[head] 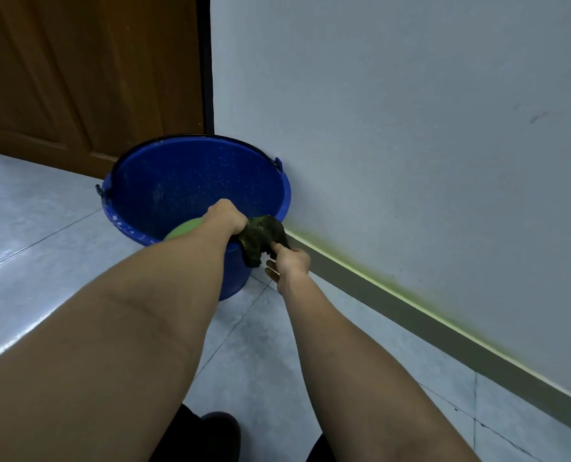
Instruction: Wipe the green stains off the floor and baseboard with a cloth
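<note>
Both bare forearms reach forward from six o'clock toward a blue plastic bucket (pixel 177 181) that stands on the pale tiled floor (pixel 44 235) at about eleven o'clock from frame centre, set against the wall (pixel 394 111) beside a brown wooden door (pixel 77 68). The left hand (pixel 225 216) is clenched around one end of a dark, green-soaked cloth (pixel 260 238) just over the bucket's near rim. The right hand (pixel 290 261), at the cloth's four o'clock, pinches the other end between thumb and forefinger, while its remaining fingers hang loosely below. The cloth is bunched and stretched between the two hands, with a fold drooping down in front of the bucket's outer side.

Inside the bucket, at the left hand's eight o'clock, a light green rounded thing (pixel 182 230) shows beside the forearm; what it is cannot be told. The bucket's inner wall is speckled with droplets, and a dark handle mount sits on each side of the rim.

A grey baseboard (pixel 427 325) runs along the wall from the bucket toward five o'clock. A yellow-green stain (pixel 407 296) lines its top edge and spreads faintly onto the wall above. Dark shoes (pixel 217 428) show at six o'clock on the floor.
</note>
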